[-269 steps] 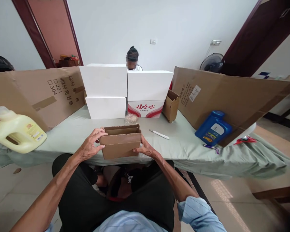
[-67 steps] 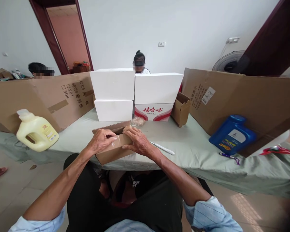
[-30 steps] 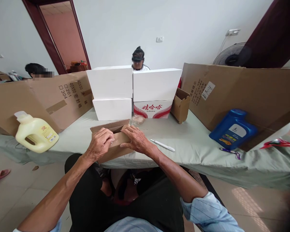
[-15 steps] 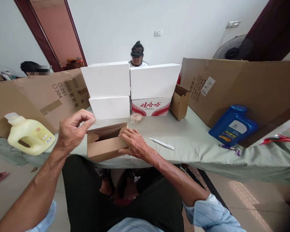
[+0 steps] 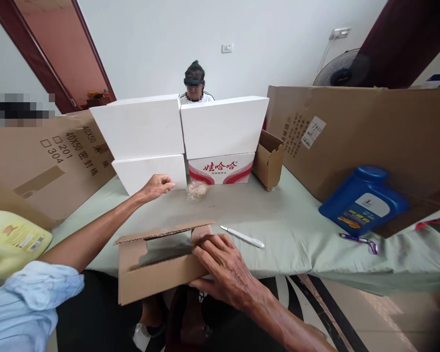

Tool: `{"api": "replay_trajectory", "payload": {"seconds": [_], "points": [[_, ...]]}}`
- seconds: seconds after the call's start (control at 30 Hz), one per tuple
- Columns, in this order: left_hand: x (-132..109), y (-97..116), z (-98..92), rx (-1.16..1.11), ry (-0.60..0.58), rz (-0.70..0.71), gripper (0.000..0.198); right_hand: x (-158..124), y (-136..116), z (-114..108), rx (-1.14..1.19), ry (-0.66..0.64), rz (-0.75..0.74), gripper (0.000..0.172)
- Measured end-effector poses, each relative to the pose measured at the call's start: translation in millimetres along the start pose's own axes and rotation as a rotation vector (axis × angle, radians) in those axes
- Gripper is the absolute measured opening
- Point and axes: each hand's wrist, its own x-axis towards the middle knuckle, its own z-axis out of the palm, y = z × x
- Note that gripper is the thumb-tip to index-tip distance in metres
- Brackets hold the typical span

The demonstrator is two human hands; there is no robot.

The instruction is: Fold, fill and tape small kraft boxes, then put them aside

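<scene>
My right hand (image 5: 223, 269) grips the right end of a small open brown cardboard box (image 5: 157, 264) at the table's near edge, its flaps up. My left hand (image 5: 157, 186) is stretched far forward, fingers curled together, close to a small crumpled clear plastic bag (image 5: 197, 189) that lies in front of the stacked white boxes (image 5: 143, 128). I cannot make out anything in the left fingers. A white pen-like tool (image 5: 242, 236) lies just right of the cardboard box.
A pale green cloth covers the table (image 5: 286, 220). A yellow jug (image 5: 11, 242) lies at the left, a blue jug (image 5: 364, 199) at the right, purple-handled scissors (image 5: 359, 239) near it. Large cardboard sheets wall both sides. Another small open carton (image 5: 268, 159) stands behind. A person sits beyond the boxes.
My left hand left the cardboard box and reached forward toward the plastic bag. My right hand stayed on the box. The view tipped closer to the table.
</scene>
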Motion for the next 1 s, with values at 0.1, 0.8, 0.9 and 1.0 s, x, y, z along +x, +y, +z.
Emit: {"api": "replay_trajectory", "payload": {"seconds": [0.1,0.8,0.9,1.0], "points": [[37,-15,36.5,0.041,-0.119,0.020,0.026,-8,8,-4,0.035,0.018,0.007,0.038],[102,-85,128.1,0.529,-0.177,-0.015,0.032,-20,30,-15,0.187,0.010,0.132,0.051],[99,-79,127.5,0.555,-0.219,-0.018,0.016,-17,29,-15,0.161,0.021,0.128,0.046],[97,-69,116.9,0.565,-0.253,-0.022,0.014,-16,28,-14,0.144,0.025,0.127,0.045]]}}
